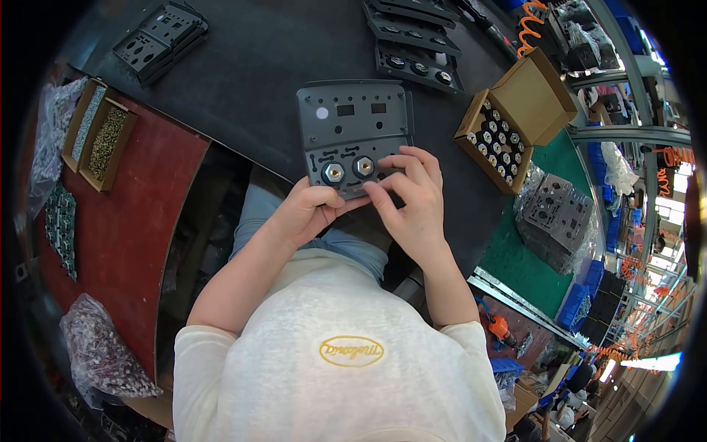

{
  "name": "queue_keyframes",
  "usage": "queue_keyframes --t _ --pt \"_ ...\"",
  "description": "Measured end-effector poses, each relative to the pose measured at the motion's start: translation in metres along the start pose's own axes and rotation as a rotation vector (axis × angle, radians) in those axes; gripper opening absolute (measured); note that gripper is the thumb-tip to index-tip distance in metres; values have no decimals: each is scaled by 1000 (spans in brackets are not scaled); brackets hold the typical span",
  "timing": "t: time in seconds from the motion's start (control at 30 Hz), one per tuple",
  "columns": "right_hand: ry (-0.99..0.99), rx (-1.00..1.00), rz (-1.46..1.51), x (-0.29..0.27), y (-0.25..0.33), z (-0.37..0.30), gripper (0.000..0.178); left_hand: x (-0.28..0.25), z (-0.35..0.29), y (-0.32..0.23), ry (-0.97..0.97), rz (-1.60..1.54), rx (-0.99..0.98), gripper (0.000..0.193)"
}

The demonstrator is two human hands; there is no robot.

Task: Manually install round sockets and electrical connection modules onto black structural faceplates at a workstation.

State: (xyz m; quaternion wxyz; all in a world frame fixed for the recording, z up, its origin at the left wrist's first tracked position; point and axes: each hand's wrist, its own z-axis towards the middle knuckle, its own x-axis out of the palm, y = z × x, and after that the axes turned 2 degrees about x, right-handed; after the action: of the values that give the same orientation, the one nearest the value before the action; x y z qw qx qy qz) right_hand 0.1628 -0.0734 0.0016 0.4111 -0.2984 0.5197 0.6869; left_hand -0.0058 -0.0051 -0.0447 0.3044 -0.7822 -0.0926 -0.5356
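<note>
A dark grey sheet-metal panel (353,132), bent into two faces and pierced with holes and slots, is tilted up in front of me. Two silver hex-nut fittings with brass centres, a left one (333,173) and a right one (364,166), sit side by side on its lower face. My left hand (313,210) grips the panel's near left edge, thumb on top and fingers underneath. Over the lower right corner my right hand (412,195) is curled, thumb and fingertips drawn together beside the right fitting. Whatever lies between those fingertips is hidden.
An open carton of similar fittings (498,144) stands to the right. More panels with fittings (416,55) lie at the far side, and bare panels (162,40) at far left. A screw box (107,144) rests on the red table. Wrapped panels (556,214) sit on the green mat.
</note>
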Motion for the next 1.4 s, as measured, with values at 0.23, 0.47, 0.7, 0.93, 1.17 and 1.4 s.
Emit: queue_keyframes --t 0.23,0.47,0.7,0.93,1.17,1.4 --pt "-2 -9 -8 0 -10 14 34 -1 0 1 -23 49 -17 56" --pt "-5 30 175 10 -16 18 26 1 -1 -1 -105 74 -29 56" --pt "-302 107 138 -10 -52 26 25 5 -2 -21 -119 243 -150 47" --pt "-353 348 -555 -41 -191 62 28 26 1 -53 -214 815 -158 36" --pt "-185 329 -665 -43 -193 62 27 10 -2 -68 -384 1245 86 35" --pt "-506 431 -122 -56 -162 45 16 22 -7 -62 -505 1866 566 30"
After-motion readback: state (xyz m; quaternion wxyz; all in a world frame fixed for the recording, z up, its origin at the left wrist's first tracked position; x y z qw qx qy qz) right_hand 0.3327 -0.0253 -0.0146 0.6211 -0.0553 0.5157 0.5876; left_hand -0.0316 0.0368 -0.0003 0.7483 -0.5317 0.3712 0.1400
